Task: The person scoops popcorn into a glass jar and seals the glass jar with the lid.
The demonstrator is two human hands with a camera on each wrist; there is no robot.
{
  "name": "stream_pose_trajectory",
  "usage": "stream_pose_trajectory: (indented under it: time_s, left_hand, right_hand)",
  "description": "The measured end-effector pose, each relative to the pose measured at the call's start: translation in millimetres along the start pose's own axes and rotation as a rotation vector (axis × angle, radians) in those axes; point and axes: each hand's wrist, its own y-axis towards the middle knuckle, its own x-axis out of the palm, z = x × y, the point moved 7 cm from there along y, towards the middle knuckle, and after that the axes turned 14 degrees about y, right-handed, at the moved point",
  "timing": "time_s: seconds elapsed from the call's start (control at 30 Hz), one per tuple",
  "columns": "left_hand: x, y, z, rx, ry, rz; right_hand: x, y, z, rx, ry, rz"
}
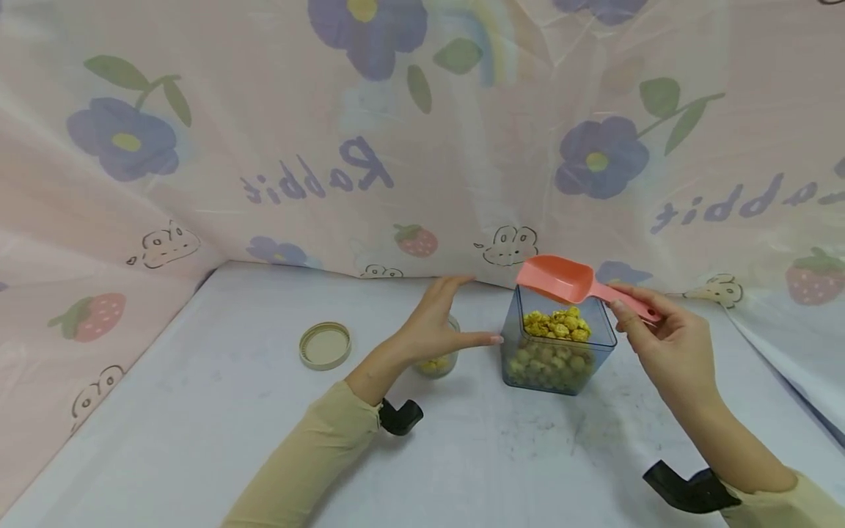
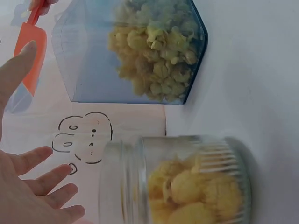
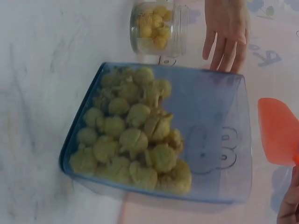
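Note:
A blue see-through square tub [image 1: 558, 350] [image 2: 135, 51] [image 3: 159, 135] holds yellow popcorn [image 1: 557, 324]. My right hand [image 1: 667, 337] pinches the handle of a coral plastic scoop [image 1: 571, 282] [image 3: 279, 131] [image 2: 32, 51], held over the tub's far rim. My left hand [image 1: 441, 317] [image 2: 32, 186] [image 3: 227, 32] hovers open, fingers straight, just above a small glass jar [image 1: 437, 362] [image 2: 182, 179] [image 3: 158, 27] with a little popcorn in it. The hand hides most of the jar in the head view.
A round beige lid [image 1: 325, 345] lies on the white table [image 1: 198, 411] to the left. A pink printed sheet [image 1: 396, 147] walls in the back and both sides. Black wrist straps [image 1: 686, 488] sit on both forearms.

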Motion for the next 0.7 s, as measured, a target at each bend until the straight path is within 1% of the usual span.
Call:
stream_pose_trajectory:
  time_s: [0.33,0.47,0.57,0.7]
  left_hand:
    - [5.3,8.0,8.7,-0.005,0.023,-0.028]
    - [8.8,11.4,13.5,0.01,-0.014,-0.038]
    - [13.3,14.7,18.7,0.031,-0.047,-0.052]
    - [20.3,19.3,26.4,0.055,-0.05,-0.075]
  right_hand:
    - [-11.2,1.3,4.6,0.001,-0.001,0.009]
    - [-14.7,1.8,4.2,-0.022,-0.019,0.01]
    - [-16.5,2.0,2.3,-0.057,-0.061,-0.008]
    - [-17.2,1.4,-3.3,-0.14,-0.165,-0.034]
